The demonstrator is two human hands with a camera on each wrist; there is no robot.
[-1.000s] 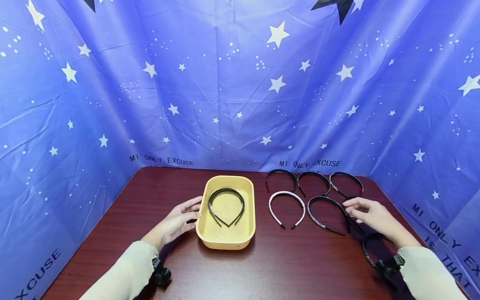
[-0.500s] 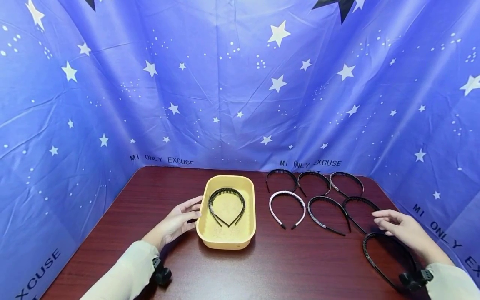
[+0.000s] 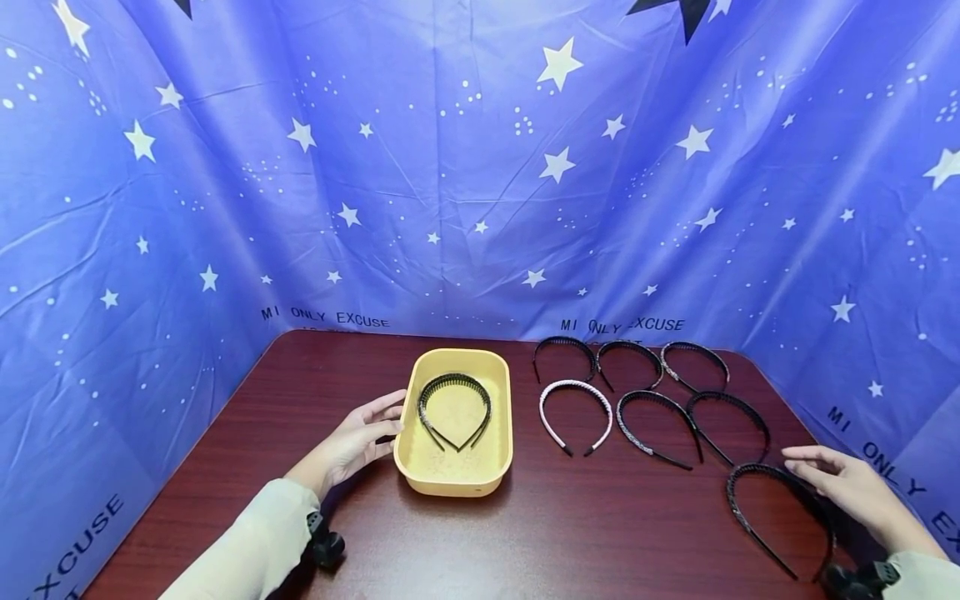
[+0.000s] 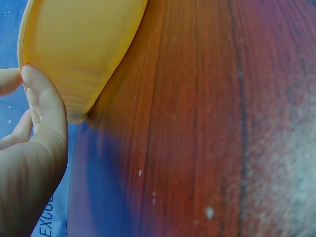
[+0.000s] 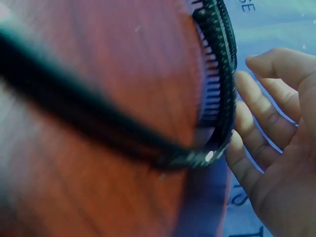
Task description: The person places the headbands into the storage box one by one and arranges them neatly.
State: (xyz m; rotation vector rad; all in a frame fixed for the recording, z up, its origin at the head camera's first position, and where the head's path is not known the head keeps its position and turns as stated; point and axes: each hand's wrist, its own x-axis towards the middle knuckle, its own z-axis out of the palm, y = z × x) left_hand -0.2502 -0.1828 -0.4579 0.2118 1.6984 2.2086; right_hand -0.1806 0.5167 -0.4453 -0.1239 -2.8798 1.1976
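My left hand (image 3: 352, 437) rests its fingertips against the left side of a yellow plastic tub (image 3: 453, 482). In the left wrist view the thumb (image 4: 47, 98) touches the tub's wall. Black toothed headbands (image 3: 454, 380) lie overlapping inside the tub. Off to the right, my right hand (image 3: 855, 492) hovers with loosely extended fingers beside the nearest black headband (image 3: 738, 510), which has a patterned band. In the right wrist view the fingers (image 5: 266, 116) are very close to this headband's outer edge; whether they touch it, I cannot tell.
Right of the tub, a white braided headband (image 3: 576, 384) and a black headband with a glittery side (image 3: 628, 429) lie beside another black one (image 3: 753, 408). More dark headbands (image 3: 566, 340) form a back row. A blue star-printed cloth (image 3: 450, 167) surrounds the dark red table (image 3: 585, 533).
My right hand has left the black headband at the right end of the middle row, moving right and nearer to me. My left hand and the tub have stayed put.
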